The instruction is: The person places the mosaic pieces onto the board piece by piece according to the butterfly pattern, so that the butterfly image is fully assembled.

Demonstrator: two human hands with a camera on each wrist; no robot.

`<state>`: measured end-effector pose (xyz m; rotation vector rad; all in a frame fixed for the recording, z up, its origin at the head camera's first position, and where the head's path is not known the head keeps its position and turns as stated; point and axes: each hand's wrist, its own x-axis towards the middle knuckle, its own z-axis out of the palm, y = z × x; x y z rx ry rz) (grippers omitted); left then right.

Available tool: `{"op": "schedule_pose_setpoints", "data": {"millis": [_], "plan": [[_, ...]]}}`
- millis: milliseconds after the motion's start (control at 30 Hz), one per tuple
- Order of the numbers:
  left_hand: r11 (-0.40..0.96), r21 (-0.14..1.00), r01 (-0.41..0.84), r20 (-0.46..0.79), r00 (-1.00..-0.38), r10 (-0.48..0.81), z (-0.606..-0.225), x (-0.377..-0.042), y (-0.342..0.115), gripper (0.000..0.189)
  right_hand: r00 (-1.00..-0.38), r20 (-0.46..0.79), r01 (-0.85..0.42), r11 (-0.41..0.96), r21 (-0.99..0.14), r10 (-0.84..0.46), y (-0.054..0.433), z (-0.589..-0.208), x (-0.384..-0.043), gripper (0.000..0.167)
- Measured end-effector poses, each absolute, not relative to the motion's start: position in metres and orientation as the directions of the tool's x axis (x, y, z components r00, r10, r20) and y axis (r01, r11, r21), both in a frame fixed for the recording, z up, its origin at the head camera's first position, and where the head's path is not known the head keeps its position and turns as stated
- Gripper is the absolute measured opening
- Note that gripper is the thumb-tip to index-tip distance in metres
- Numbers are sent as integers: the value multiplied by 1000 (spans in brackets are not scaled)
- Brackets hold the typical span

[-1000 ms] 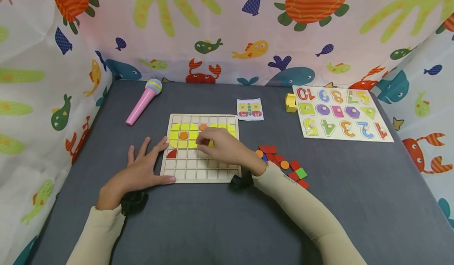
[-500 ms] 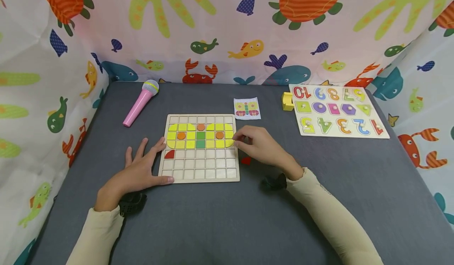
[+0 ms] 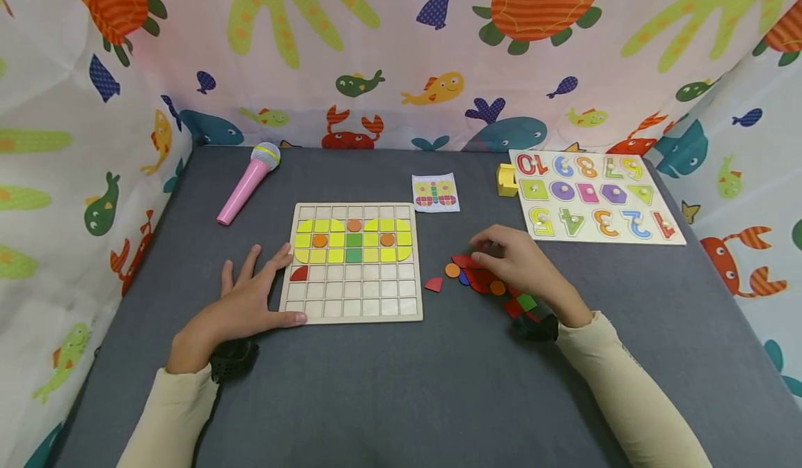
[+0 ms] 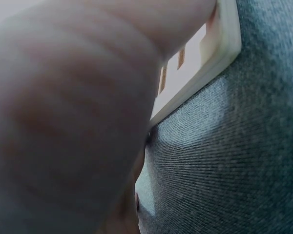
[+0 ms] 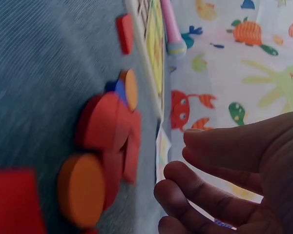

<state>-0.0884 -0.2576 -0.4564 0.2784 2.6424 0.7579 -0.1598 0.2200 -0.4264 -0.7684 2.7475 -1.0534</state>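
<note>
My left hand [image 3: 250, 304] lies with spread fingers on the left edge of a wooden grid board [image 3: 357, 309], its thumb at the near-left corner. Yellow, green and orange pieces fill two rows of the board, with an orange circle [image 3: 354, 225] in the middle and a red quarter-circle [image 3: 299, 273] below on the left. My right hand [image 3: 529, 266] hovers over a pile of loose pieces, mostly red [image 5: 100, 122], with orange circles [image 5: 81, 190]. Its fingers are loosely bent; in the right wrist view nothing shows between thumb and fingers. The left wrist view is mostly blocked by the hand.
One red quarter-circle [image 3: 434, 284] lies between board and pile. A butterfly pattern card [image 3: 435, 193] sits behind the board's right corner. Farther off are a pink toy microphone [image 3: 247, 184], a yellow block [image 3: 507, 180] and a number-and-shape puzzle board [image 3: 601, 231]. A printed cloth surrounds the table.
My right hand has moved from above the board, past its right edge, to the pile on the right, uncovering the board and the single red quarter-circle. My left hand stays put.
</note>
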Motion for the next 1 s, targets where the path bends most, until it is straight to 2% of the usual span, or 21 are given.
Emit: {"op": "schedule_pose_setpoints", "data": {"millis": [233, 533, 1000], "plan": [[835, 544, 81, -311, -905, 290, -455, -89, -257, 125, -871, 35, -397, 658, -640, -491, 232, -432, -163, 21], [837, 542, 79, -310, -907, 286, -455, -89, -257, 125, -844, -26, -414, 683, -601, -535, 229, -438, -168, 21], [841, 537, 70, -315, -908, 277, -456, -90, -257, 126, -821, -22, -455, 677, -578, -571, 229, -440, -170, 16]]}}
